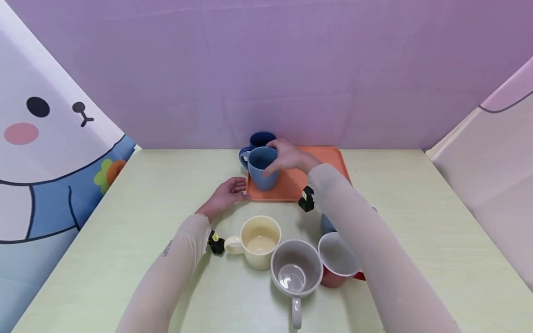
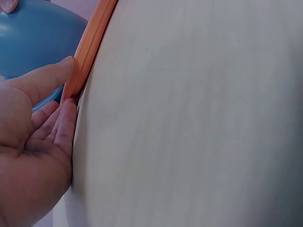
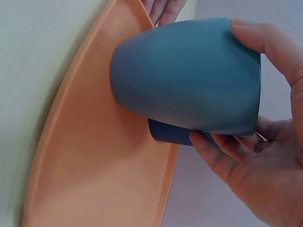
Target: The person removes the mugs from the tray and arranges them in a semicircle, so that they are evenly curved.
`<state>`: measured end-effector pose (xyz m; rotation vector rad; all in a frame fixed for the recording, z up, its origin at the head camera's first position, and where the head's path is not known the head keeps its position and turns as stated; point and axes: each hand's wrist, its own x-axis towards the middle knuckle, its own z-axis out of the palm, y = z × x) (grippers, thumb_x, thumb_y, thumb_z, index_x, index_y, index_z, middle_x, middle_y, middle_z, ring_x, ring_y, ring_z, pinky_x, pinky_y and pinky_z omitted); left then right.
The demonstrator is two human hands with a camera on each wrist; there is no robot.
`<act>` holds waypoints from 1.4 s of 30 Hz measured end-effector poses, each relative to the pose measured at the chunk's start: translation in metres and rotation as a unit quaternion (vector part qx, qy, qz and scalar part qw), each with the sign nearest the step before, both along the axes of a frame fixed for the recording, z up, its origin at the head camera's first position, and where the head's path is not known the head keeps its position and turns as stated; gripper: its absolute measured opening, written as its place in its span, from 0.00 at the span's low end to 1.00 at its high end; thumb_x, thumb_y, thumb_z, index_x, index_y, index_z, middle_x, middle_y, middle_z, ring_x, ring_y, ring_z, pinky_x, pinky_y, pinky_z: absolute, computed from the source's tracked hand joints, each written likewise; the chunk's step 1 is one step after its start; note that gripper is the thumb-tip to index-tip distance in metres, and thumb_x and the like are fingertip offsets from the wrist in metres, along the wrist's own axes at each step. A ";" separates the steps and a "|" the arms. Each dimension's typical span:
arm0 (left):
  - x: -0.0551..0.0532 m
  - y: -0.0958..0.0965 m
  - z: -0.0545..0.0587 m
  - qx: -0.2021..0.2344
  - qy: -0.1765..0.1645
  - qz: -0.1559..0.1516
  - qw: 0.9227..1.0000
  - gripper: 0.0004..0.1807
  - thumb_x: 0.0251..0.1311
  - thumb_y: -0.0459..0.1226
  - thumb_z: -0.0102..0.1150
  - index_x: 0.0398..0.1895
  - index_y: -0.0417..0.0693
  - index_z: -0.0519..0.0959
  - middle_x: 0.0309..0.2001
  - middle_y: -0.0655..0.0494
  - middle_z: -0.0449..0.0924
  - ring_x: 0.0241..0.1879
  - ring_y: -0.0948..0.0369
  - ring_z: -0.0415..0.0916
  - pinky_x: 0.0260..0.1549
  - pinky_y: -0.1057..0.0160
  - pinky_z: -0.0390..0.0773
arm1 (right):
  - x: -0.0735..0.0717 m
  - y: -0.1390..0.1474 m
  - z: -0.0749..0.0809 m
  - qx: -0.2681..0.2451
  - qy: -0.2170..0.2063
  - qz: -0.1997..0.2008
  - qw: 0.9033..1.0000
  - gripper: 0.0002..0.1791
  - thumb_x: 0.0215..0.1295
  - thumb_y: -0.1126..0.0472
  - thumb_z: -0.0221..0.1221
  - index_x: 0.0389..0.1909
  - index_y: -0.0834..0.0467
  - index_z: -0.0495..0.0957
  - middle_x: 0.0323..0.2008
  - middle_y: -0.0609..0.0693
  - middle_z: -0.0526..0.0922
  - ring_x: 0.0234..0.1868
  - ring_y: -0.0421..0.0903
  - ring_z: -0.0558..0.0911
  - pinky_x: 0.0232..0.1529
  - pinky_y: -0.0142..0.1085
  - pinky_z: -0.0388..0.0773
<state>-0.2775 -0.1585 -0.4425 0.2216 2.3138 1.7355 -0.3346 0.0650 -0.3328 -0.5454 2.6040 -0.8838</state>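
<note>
My right hand (image 1: pixel 289 156) holds a light blue mug (image 1: pixel 264 173) by its upper rim, thumb on the near side and fingers across the far side. The mug stands over the left end of an orange tray (image 1: pixel 310 178), its base close to the tray's surface and its handle pointing left. Behind it, a dark blue mug (image 1: pixel 261 138) is at the tray's back left, partly hidden. At the tray's front left corner, my left hand (image 1: pixel 228 194) touches the tray's edge (image 2: pixel 87 56) with thumb and fingertips, the fingers fairly straight.
Nearer on the table stand a cream mug (image 1: pixel 259 261), a pale grey mug (image 1: pixel 297 289) and a red mug (image 1: pixel 333 277) with a white inside. Another blue mug (image 1: pixel 327 225) is mostly hidden under my right forearm. A purple wall (image 1: pixel 233 69) rises behind the tray.
</note>
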 end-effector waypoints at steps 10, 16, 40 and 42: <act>-0.002 -0.001 -0.003 -0.001 0.001 -0.008 1.000 0.35 0.62 0.26 0.62 0.70 0.29 0.60 0.67 0.32 0.66 0.67 0.42 0.65 0.68 0.51 0.65 | 0.001 0.000 -0.002 0.010 0.042 0.000 0.999 0.54 0.44 0.48 0.77 0.70 0.62 0.62 0.66 0.57 0.67 0.61 0.53 0.68 0.64 0.47 0.71; -0.003 0.001 -0.003 -0.001 -0.005 -0.006 1.000 0.35 0.62 0.26 0.63 0.70 0.31 0.61 0.68 0.35 0.66 0.67 0.44 0.66 0.67 0.53 0.66 | 0.002 0.004 0.003 0.016 0.063 0.003 0.998 0.53 0.43 0.48 0.78 0.69 0.63 0.64 0.65 0.57 0.69 0.60 0.53 0.70 0.63 0.46 0.72; 0.000 0.000 -0.001 0.018 0.012 -0.021 1.000 0.35 0.61 0.24 0.61 0.70 0.26 0.59 0.66 0.30 0.66 0.67 0.42 0.65 0.67 0.52 0.66 | 0.033 0.027 0.031 -0.003 0.075 0.054 0.996 0.49 0.41 0.50 0.79 0.64 0.62 0.68 0.59 0.56 0.73 0.56 0.53 0.72 0.57 0.48 0.76; 0.000 0.001 0.000 0.011 0.008 -0.019 1.000 0.35 0.62 0.24 0.61 0.70 0.27 0.59 0.67 0.31 0.66 0.67 0.42 0.66 0.67 0.52 0.67 | 0.036 0.028 0.032 -0.004 0.069 0.061 0.996 0.48 0.41 0.50 0.79 0.63 0.62 0.68 0.58 0.56 0.73 0.56 0.52 0.72 0.56 0.48 0.76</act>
